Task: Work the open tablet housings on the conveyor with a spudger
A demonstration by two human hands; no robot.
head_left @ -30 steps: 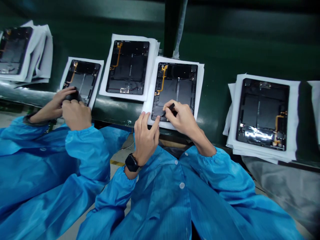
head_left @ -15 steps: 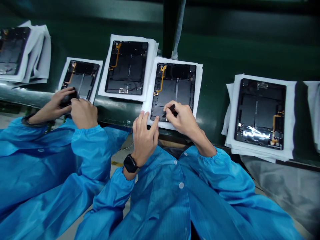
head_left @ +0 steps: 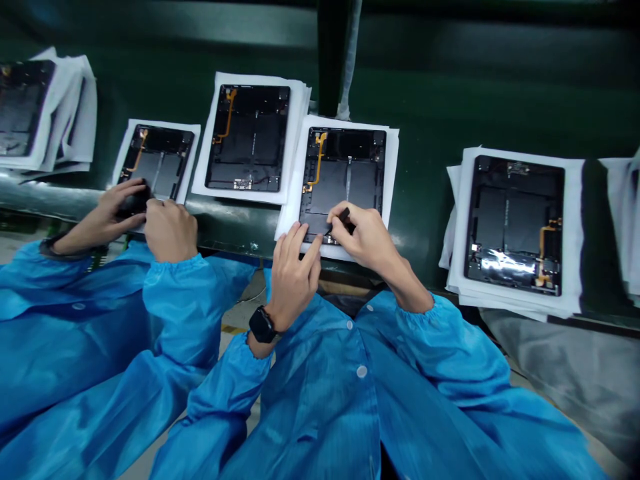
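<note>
In front of me an opened tablet [head_left: 336, 200] lies on white foam sheets [head_left: 389, 193], its dark insides and an orange ribbon cable [head_left: 319, 160] facing up. My right hand [head_left: 367, 240] is closed around a short black tool [head_left: 344, 215], probably tweezers. Its tip, partly hidden by my fingers, is at the small board [head_left: 330, 239] along the tablet's near edge. My left hand [head_left: 295, 273] lies open with fingers outstretched, fingertips at the tablet's near left corner. A black watch sits on my left wrist.
A second opened tablet [head_left: 249, 140] rests on sheets to the left. Farther left, a co-worker's hands [head_left: 173, 230] work over another tablet [head_left: 159, 157]. To my right an opened tablet [head_left: 515, 223] lies on stacked sheets. A dark post [head_left: 331, 60] rises behind my tablet.
The tablets and sheets have shifted slightly left in view. My left hand has moved a little to the right along the near edge; my right hand stays at the board, still gripping the tool.
</note>
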